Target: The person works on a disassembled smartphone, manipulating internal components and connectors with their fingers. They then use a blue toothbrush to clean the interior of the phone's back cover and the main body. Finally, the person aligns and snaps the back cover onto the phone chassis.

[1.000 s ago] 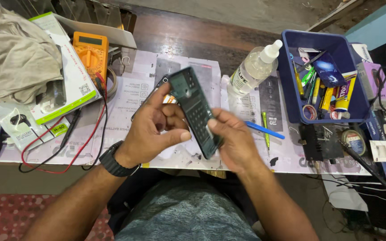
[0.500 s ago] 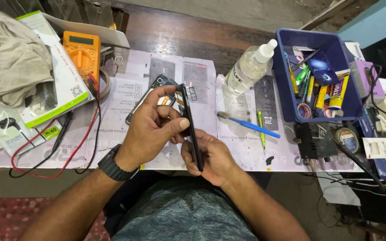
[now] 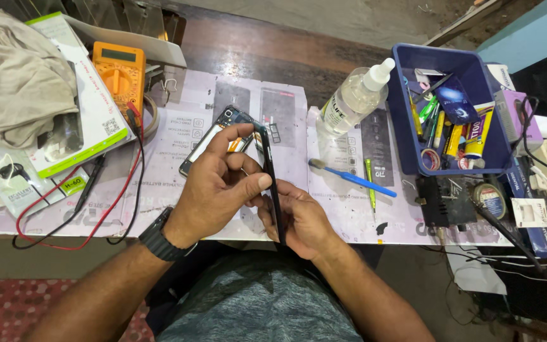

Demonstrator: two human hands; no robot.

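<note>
My left hand [image 3: 213, 190] and my right hand [image 3: 302, 218] both grip a thin black phone panel [image 3: 268, 166], held on edge above the near side of the table. The left thumb and fingers pinch its upper part; the right hand holds its lower end from beneath. Just behind my left fingers lies an opened phone body [image 3: 213, 136] with its insides showing, flat on a printed paper mat [image 3: 172, 120].
An orange multimeter [image 3: 119, 71] with red and black leads sits at the back left beside a beige cloth [image 3: 14, 76]. A clear squeeze bottle [image 3: 356, 96], a blue toothbrush [image 3: 352, 178] and a blue bin of tools [image 3: 457, 161] are to the right. Cables run along the right edge.
The black panel has turned from showing its face to standing edge-on, and both hands have shifted slightly toward me while holding it.
</note>
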